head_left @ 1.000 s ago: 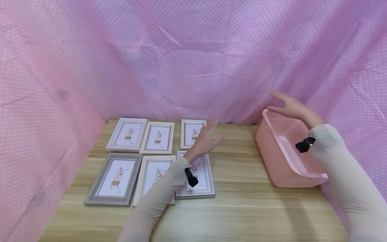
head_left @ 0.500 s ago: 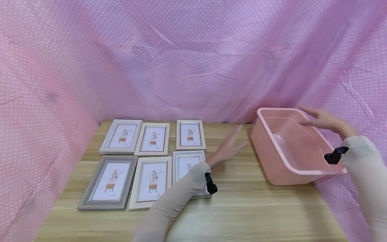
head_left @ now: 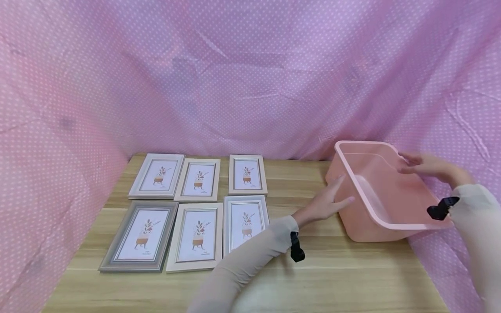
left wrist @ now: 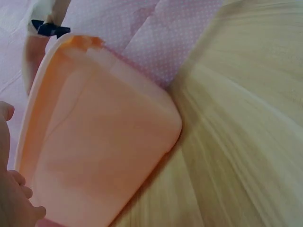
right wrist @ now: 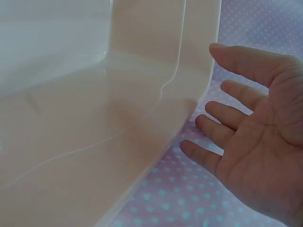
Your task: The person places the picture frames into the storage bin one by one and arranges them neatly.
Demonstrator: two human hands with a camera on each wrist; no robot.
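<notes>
A pink plastic bin (head_left: 354,208) stands at the right of the table, its inside bare. Just left of its near-left wall is my left hand (head_left: 322,203), fingers extended and thumb spread, holding nothing. In the left wrist view, that hand (left wrist: 16,189) shows only at the left edge, beside the bin (left wrist: 104,132). My right hand (head_left: 432,167) hovers at the bin's right rim with fingers spread. Seen from the right wrist, the palm of the right hand (right wrist: 270,132) faces the bin's rim (right wrist: 201,101); whether the fingertips touch it I cannot tell.
Several picture frames lie in two rows on the left of the wooden table (head_left: 293,278), among them a grey frame (head_left: 138,237) and a cream frame (head_left: 195,237). My left forearm passes over a silver-white frame (head_left: 245,219). Pink dotted cloth (head_left: 250,87) hangs behind and at both sides.
My left hand has moved right from above the frames to beside the bin. The right hand has shifted right and lower, from over the bin's far rim to its right rim.
</notes>
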